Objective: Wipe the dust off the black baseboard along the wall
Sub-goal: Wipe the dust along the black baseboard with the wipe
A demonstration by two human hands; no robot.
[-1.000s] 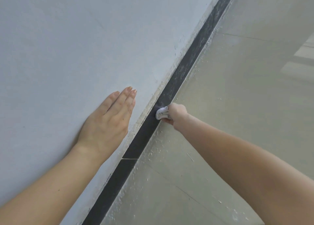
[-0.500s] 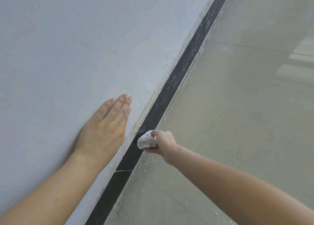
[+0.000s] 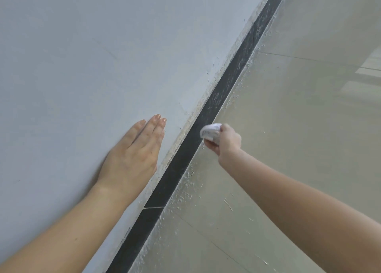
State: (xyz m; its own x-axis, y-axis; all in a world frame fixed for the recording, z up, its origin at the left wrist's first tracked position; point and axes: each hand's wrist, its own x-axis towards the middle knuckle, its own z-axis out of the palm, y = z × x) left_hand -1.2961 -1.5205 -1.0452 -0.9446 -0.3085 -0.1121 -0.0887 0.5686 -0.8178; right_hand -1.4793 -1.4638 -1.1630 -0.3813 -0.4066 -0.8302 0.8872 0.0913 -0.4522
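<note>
Pinching a wadded cloth [image 3: 210,131] against the black baseboard [image 3: 176,169], which runs diagonally from lower centre to upper right, the right grip [image 3: 224,143] may merely smear dust onward unless refolded; the left grip [image 3: 134,155] lies flat on the wall [image 3: 82,66].

Right hand [image 3: 225,142] with the white cloth [image 3: 210,132] slides back up the black baseboard [image 3: 179,169], away from the joint line [image 3: 154,207] it neared half a second ago, and now sits about level with the left hand [image 3: 132,159] fingertips.
</note>
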